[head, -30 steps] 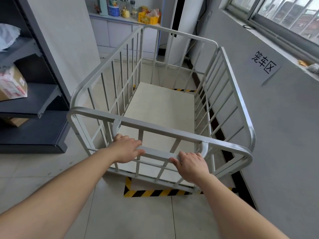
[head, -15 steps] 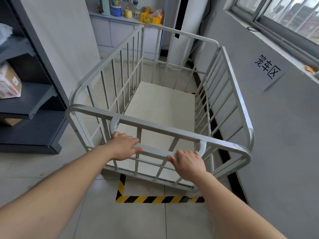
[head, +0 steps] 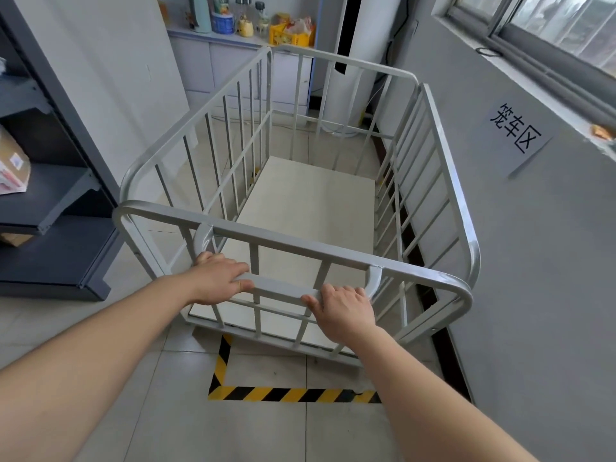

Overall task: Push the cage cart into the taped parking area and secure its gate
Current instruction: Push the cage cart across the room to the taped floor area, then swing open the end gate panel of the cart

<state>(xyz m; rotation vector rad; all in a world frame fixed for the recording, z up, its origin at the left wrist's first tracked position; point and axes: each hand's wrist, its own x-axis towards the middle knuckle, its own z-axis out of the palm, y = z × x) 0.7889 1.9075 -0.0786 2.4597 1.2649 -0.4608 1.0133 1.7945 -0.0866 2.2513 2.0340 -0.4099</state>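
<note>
A light grey barred cage cart (head: 443, 181) with a cream floor panel stands in front of me, alongside the grey wall on the right. Both hands grip its push handle (head: 278, 288) on the near end: my left hand (head: 218, 278) at the left end, my right hand (head: 345, 311) at the right end. Yellow-and-black floor tape (head: 283, 394) marks a corner behind the cart's near end; the cart's base lies beyond that strip. I cannot make out a gate latch.
A dark shelf unit (head: 50, 201) with boxes stands to the left. A paper sign (head: 515, 135) hangs on the right wall under a window. A counter with bottles and a yellow crate (head: 290, 33) and a white column lie ahead.
The cart has rolled forward with both hands on its handle. More of the taped strip and bare floor now shows behind its near end.
</note>
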